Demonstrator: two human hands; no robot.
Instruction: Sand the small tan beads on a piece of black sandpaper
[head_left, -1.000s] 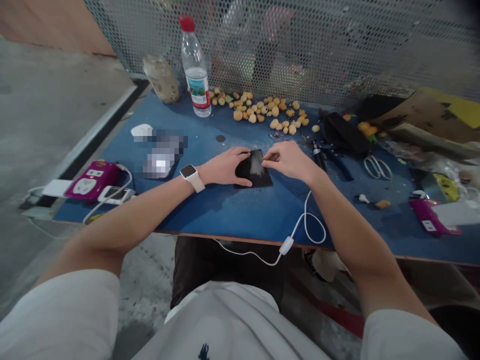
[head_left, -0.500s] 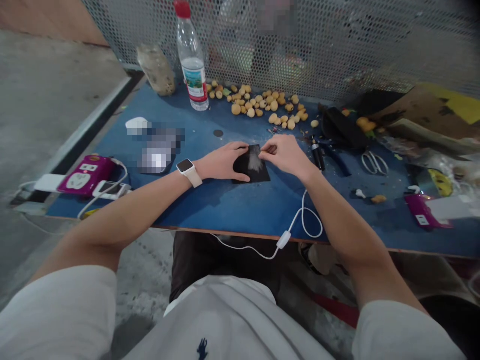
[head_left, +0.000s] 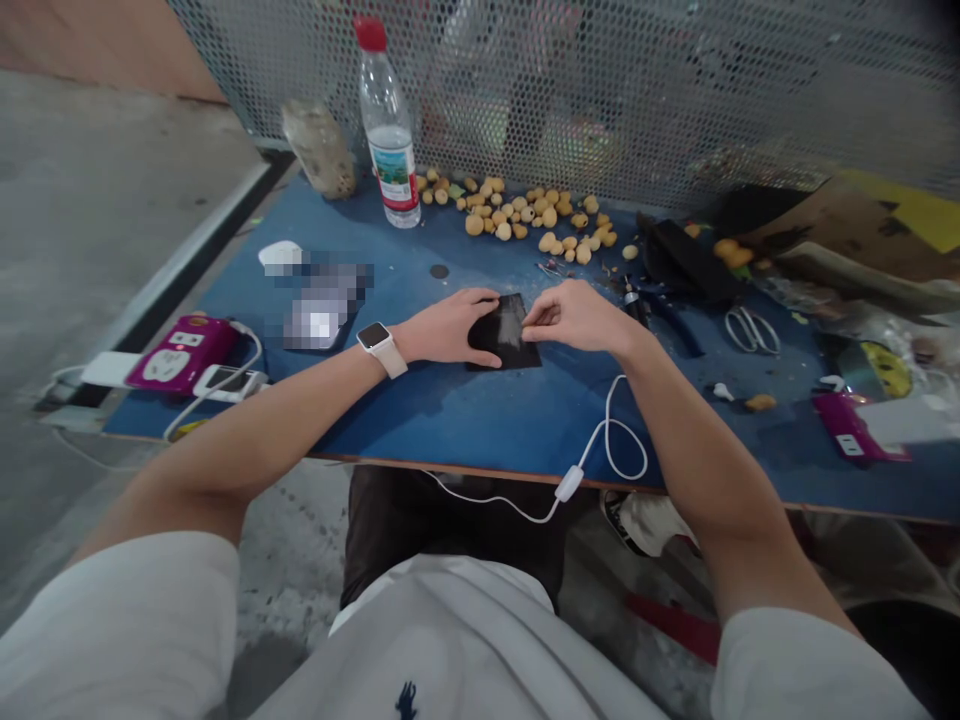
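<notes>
A thin black rectangular sheet [head_left: 517, 350] with a pale streak lies on the blue table [head_left: 427, 425], directly in front of me. My left hand [head_left: 442, 332] rests flat over its left side, with a white-strapped watch [head_left: 381, 350] on that wrist. My right hand [head_left: 574, 317] sits at the sheet's upper right, its thumb and fingertips pinched together on the edge. What the pinch holds is too small to tell. The sheet's left part is hidden under my palm.
Tan round fruits or nuts [head_left: 525, 215] lie scattered behind my hands, near a plastic water bottle [head_left: 388, 130]. Scissors [head_left: 752, 330] and dark pliers [head_left: 679, 325] lie to the right. A magenta power strip [head_left: 180, 357] sits at left. A white cable [head_left: 611, 440] loops near the front edge.
Both hands stay on the black sheet, with only slight shifts. The whole view has moved a little as my head moved.
</notes>
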